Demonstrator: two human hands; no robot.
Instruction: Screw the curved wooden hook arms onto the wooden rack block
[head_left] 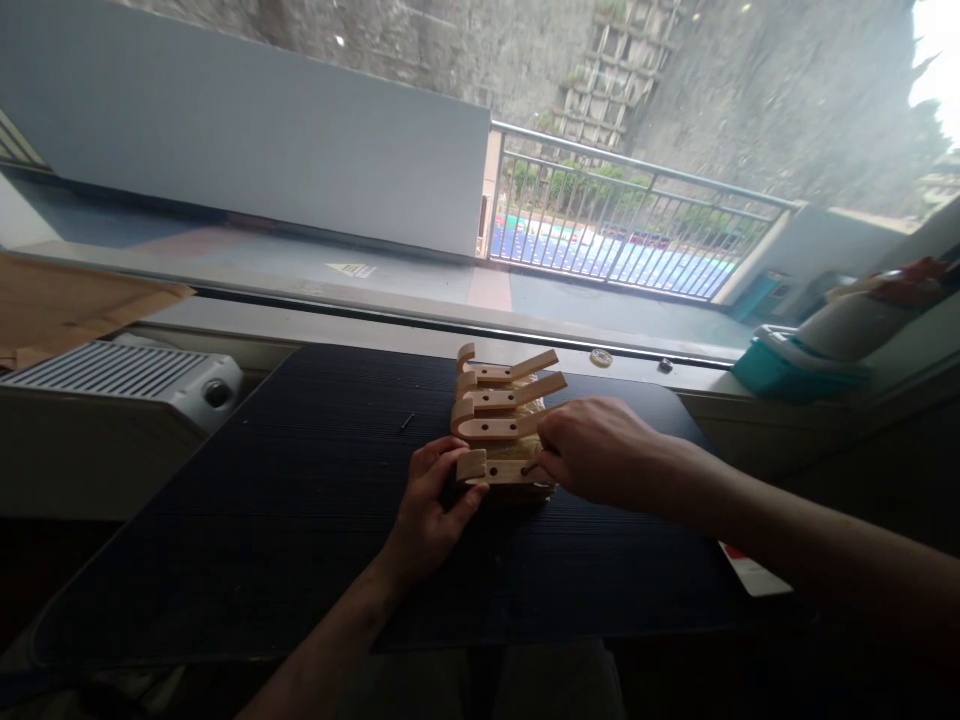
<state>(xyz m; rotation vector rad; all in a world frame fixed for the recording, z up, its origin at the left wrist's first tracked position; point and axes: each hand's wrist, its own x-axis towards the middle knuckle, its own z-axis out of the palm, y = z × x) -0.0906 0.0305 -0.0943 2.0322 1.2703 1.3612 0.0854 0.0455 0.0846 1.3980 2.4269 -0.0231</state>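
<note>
A row of several pale wooden coat hooks sits on a light backing, whose make I cannot tell, on the dark table (300, 540). My left hand (431, 505) grips the curled end of the nearest wooden hook (506, 471), thumb in front and fingers behind. My right hand (589, 445) is closed over the right hole of that same hook. A short dark tip shows under its fingers at the hole; the rest is hidden. Behind it stand more hooks (491, 428), each with two dark holes. To their left lies a dark screw (407, 422).
On the window sill (551, 358) lie a roll of tape (601, 357) and a small dark object (665, 365). A teal bin (795, 365) is at the right. At the left stand a white heater (135, 375) and cardboard (82, 300). A white card (754, 575) shows under my right forearm.
</note>
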